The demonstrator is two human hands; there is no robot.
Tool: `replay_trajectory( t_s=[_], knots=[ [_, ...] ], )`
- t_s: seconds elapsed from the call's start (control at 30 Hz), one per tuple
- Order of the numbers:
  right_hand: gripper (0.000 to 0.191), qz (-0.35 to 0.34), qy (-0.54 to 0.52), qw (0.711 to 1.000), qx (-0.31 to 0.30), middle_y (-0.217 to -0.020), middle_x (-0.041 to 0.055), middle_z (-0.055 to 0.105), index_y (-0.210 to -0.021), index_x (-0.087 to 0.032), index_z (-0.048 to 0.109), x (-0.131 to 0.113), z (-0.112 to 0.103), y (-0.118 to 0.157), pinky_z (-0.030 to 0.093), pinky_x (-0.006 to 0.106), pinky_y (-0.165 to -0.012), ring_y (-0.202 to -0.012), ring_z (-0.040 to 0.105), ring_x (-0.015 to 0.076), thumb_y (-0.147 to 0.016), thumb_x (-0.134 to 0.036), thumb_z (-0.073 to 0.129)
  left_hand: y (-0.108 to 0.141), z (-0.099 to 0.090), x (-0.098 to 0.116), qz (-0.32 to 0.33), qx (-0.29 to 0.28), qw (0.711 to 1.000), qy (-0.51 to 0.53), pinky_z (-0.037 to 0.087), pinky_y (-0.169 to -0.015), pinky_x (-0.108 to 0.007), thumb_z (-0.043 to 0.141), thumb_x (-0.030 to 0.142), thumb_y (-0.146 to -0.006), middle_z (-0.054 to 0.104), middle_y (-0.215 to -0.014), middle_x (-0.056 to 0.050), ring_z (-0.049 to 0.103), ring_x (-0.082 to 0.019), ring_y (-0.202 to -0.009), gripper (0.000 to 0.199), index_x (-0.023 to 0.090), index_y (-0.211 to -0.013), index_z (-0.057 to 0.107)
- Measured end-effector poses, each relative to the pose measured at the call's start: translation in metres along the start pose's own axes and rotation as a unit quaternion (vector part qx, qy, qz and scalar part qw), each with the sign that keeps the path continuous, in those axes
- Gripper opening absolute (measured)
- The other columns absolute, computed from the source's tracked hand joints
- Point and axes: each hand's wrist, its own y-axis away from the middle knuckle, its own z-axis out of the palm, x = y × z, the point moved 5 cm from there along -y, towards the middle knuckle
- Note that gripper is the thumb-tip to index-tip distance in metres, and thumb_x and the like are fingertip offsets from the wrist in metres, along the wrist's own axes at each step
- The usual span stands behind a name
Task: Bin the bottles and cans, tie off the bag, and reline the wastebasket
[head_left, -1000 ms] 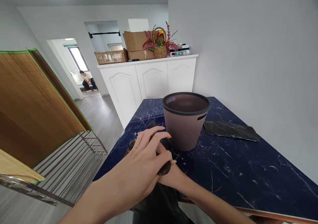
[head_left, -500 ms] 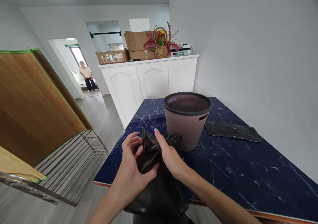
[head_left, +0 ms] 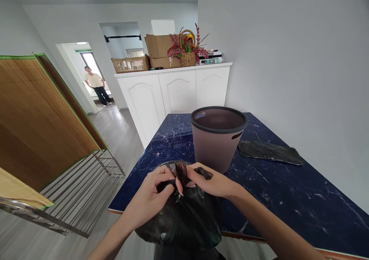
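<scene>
Head view: your left hand has narrowed from cupping to pinching the black plastic bag; fingers of your right hand grip it too. Knotting seems underway.

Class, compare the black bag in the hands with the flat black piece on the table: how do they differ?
The bag bulges, while the flat piece is thin. The left hand and right hand hold the bag's gathered top; the flat piece lies untouched on the table. Both are black and slightly shiny.
</scene>
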Motion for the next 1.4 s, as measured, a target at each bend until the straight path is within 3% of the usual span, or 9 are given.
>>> replay_trajectory(
  t_s=[0.17,0.27,0.4,0.57,0.73,0.87,1.07,1.27,1.4],
  knots=[
    [0.035,-0.093,0.160,0.980,-0.075,-0.093,0.0030,0.077,-0.099,-0.023,0.078,-0.018,-0.006,0.009,0.057,0.030,-0.075,-0.082,0.069,0.0187,-0.112,-0.030,0.047,-0.001,-0.005,-0.004,-0.020,-0.014,0.999,0.032,0.053,-0.093,-0.031,0.048,0.028,-0.098,0.069,-0.109,-0.005,0.066,-0.022,-0.102,0.033,0.023,-0.076,0.072],
    [0.030,-0.103,0.282,0.954,-0.007,-0.104,0.0051,0.078,-0.110,-0.023,0.077,-0.011,-0.010,0.011,0.055,0.032,-0.082,-0.094,0.070,0.0210,-0.110,-0.018,0.047,-0.001,-0.008,-0.008,-0.029,0.007,0.999,0.039,0.053,-0.080,-0.029,0.048,0.030,-0.098,0.069,-0.091,-0.002,0.064,-0.021,-0.088,0.028,0.023,-0.081,0.069],
    [0.031,-0.135,0.474,0.865,0.092,-0.103,0.0068,0.076,-0.122,-0.021,0.073,0.003,-0.008,0.015,0.049,0.035,-0.077,-0.089,0.066,0.0229,-0.108,-0.010,0.048,-0.001,-0.012,-0.009,-0.031,0.029,0.999,0.030,0.051,-0.074,-0.028,0.047,0.033,-0.098,0.066,-0.080,0.000,0.060,-0.020,-0.079,0.028,0.024,-0.078,0.065],
    [0.039,-0.190,0.537,0.798,0.199,-0.109,0.0092,0.080,-0.137,-0.019,0.070,0.010,0.000,0.016,0.048,0.038,-0.077,-0.092,0.071,0.0237,-0.112,-0.011,0.042,0.000,-0.014,-0.011,-0.061,0.052,0.996,0.050,0.057,-0.082,-0.034,0.050,0.047,-0.103,0.074,-0.087,-0.003,0.068,-0.025,-0.088,0.037,0.025,-0.087,0.075],
    [0.053,-0.214,0.516,0.793,0.240,-0.128,0.0102,0.080,-0.159,-0.021,0.056,0.008,0.008,0.013,0.054,0.041,-0.092,-0.113,0.073,0.0248,-0.113,-0.010,0.031,-0.007,-0.013,-0.014,-0.103,0.068,0.984,0.132,0.058,-0.104,-0.045,0.049,0.059,-0.106,0.082,-0.107,-0.006,0.074,-0.031,-0.110,0.047,0.027,-0.107,0.084],
    [0.057,-0.236,0.493,0.802,0.240,-0.157,0.0098,0.064,-0.169,-0.023,0.041,0.011,0.012,0.011,0.051,0.047,-0.114,-0.144,0.060,0.0257,-0.114,-0.009,0.033,-0.017,-0.011,-0.014,-0.105,0.065,0.964,0.235,0.062,-0.100,-0.041,0.069,0.055,-0.099,0.083,-0.117,-0.006,0.076,-0.028,-0.111,0.035,0.029,-0.117,0.083],
    [0.070,-0.242,0.516,0.789,0.230,-0.167,0.0091,0.053,-0.177,-0.023,0.013,0.019,0.012,0.009,0.047,0.050,-0.125,-0.161,0.042,0.0256,-0.113,-0.006,0.036,-0.032,-0.004,-0.019,-0.104,0.011,0.938,0.329,0.057,-0.105,-0.038,0.091,0.051,-0.081,0.082,-0.117,-0.008,0.076,-0.023,-0.105,0.049,0.023,-0.120,0.081],
    [0.066,-0.245,0.522,0.787,0.219,-0.167,0.0165,0.050,-0.175,-0.017,0.026,0.015,0.009,0.014,0.046,0.048,-0.130,-0.161,0.040,0.0233,-0.111,-0.002,0.036,-0.037,-0.013,-0.028,-0.089,0.060,0.968,0.228,0.056,-0.082,-0.031,0.083,0.057,-0.086,0.078,-0.091,-0.004,0.070,-0.019,-0.084,0.038,0.019,-0.088,0.079],
    [0.063,-0.260,0.499,0.804,0.195,-0.167,0.0151,0.051,-0.171,-0.022,0.036,0.021,0.005,0.026,0.049,0.051,-0.128,-0.157,0.047,0.0242,-0.111,-0.003,0.041,-0.034,-0.024,-0.026,-0.040,0.068,0.985,0.152,0.055,-0.096,-0.036,0.077,0.055,-0.092,0.080,-0.114,-0.008,0.072,-0.024,-0.102,0.036,0.021,-0.082,0.076]
  ],
)
